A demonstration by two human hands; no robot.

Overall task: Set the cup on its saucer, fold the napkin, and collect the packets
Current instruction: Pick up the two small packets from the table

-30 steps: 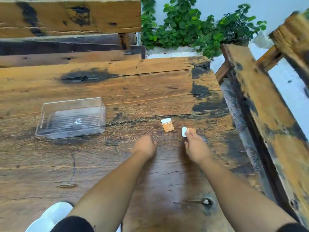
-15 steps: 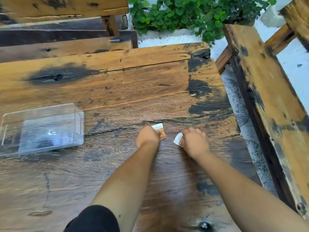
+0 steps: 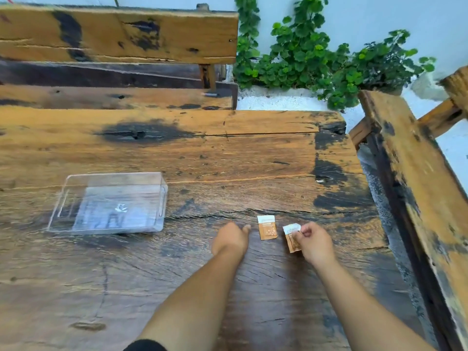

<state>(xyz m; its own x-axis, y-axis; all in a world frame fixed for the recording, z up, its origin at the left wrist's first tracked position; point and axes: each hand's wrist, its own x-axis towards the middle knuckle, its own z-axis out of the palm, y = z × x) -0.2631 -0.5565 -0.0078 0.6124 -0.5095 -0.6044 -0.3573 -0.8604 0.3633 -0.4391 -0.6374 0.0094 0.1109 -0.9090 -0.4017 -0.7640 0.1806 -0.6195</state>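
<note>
While our right hand point(image 3: 315, 243) pinches one orange-and-white packet point(image 3: 291, 236) between thumb and fingertips, lifting its white top edge off the wood, our left hand point(image 3: 231, 239) rests knuckles-up on the table point(image 3: 228, 153) with its fingers curled under — clenched loosely, holding nothing that we can see. A second packet point(image 3: 267, 227) of the same kind lies flat on the boards between our two hands, just beside the left hand's fingertips but apart from them, its white band pointing away from us. The packet in our grip is tilted, its lower orange part partly hidden behind our fingers. Well off to our left sits a clear plastic box point(image 3: 109, 203), open at the top, with slot handles cut in its short ends; we see only a small white mark on its bottom. The table is rough, dark-stained planks with a long crack running just beyond the packets. Past its far edge stands a wooden bench point(image 3: 119, 34), and another bench point(image 3: 417, 173) runs along the right side — green leafy plants point(image 3: 316, 59) grow against the pale wall point(image 3: 379, 13) between them.
</note>
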